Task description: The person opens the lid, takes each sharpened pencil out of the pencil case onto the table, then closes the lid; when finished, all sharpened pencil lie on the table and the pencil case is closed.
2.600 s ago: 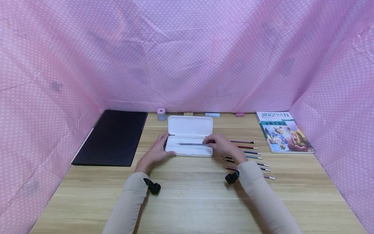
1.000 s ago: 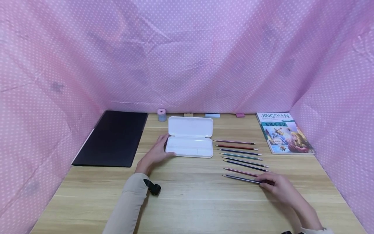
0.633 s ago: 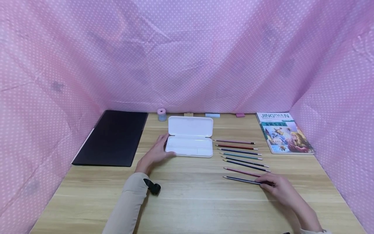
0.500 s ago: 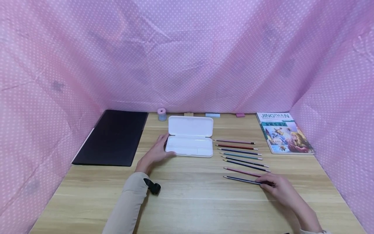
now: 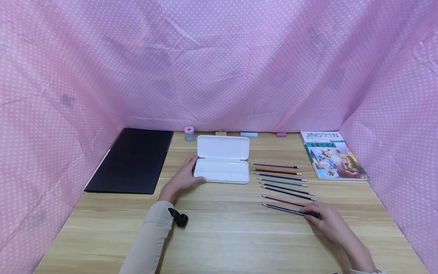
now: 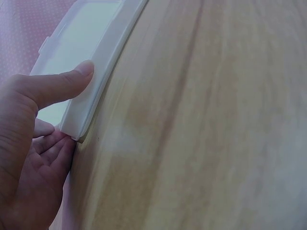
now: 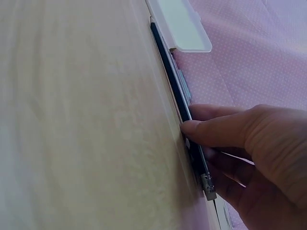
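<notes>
In the head view a white pencil case (image 5: 222, 171) lies with its lid up, and no pencil shows inside. My left hand (image 5: 183, 177) grips its left end; in the left wrist view the thumb (image 6: 76, 79) lies over the near rim and the fingers bend at the corner. To the right, several pencils lie in a row, tips pointing left. My right hand (image 5: 323, 219) pinches the nearest one, a dark pencil (image 7: 170, 72), near its white eraser end, between thumb and fingers. Just behind it lies a dark red pencil (image 5: 282, 200), its far end hidden by the hand.
A black folder (image 5: 131, 161) lies at the left. Along the back stand a small pink-and-grey cylinder (image 5: 189, 134) and small blocks, among them a light blue one (image 5: 248, 134) and a pink one (image 5: 281, 134). A magazine (image 5: 332, 156) lies back right; pink dotted cloth (image 5: 219, 68) surrounds the table.
My right hand has taken the dark pencil from the case to the near end of the row. Over the last second it has barely moved, and the left hand has stayed put.
</notes>
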The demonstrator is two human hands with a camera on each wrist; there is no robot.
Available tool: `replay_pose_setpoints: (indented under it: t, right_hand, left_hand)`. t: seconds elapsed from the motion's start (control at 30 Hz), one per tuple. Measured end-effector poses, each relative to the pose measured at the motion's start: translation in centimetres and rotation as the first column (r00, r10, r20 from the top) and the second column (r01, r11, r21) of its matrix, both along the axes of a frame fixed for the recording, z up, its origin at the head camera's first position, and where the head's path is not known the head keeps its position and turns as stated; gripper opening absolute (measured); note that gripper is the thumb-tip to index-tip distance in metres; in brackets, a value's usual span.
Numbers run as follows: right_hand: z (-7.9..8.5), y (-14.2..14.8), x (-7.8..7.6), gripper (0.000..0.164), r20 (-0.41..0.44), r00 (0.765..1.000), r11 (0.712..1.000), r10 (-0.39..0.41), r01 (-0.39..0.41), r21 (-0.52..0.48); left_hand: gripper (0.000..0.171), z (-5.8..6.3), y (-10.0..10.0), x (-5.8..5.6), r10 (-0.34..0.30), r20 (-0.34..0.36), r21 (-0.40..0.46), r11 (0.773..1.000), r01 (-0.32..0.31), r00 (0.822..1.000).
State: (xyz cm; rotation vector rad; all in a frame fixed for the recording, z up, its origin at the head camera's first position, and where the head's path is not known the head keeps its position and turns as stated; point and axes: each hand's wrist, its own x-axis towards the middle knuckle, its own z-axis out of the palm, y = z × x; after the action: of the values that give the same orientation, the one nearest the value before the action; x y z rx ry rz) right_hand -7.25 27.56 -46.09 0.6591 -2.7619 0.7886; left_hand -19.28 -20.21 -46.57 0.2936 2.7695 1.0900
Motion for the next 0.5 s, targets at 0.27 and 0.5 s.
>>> replay_pose_setpoints:
  t: [0.27,0.5]
  right_hand:
    - [0.6,-0.1,-0.1,0.032,0.007,1.000,1.000,-0.010,0.010,-0.020]
    - [3.0,-1.3,-2.2,0.024,0.007,1.000,0.997,0.012,-0.011,-0.077]
  left_hand:
    - [0.102,-0.2,0.0,0.0,0.003,0.003,-0.008,1.000,-0.003,1.000]
    - [0.102,-0.2,-0.1,0.0,0.001,-0.001,-0.002,1.000,-0.001,1.000]
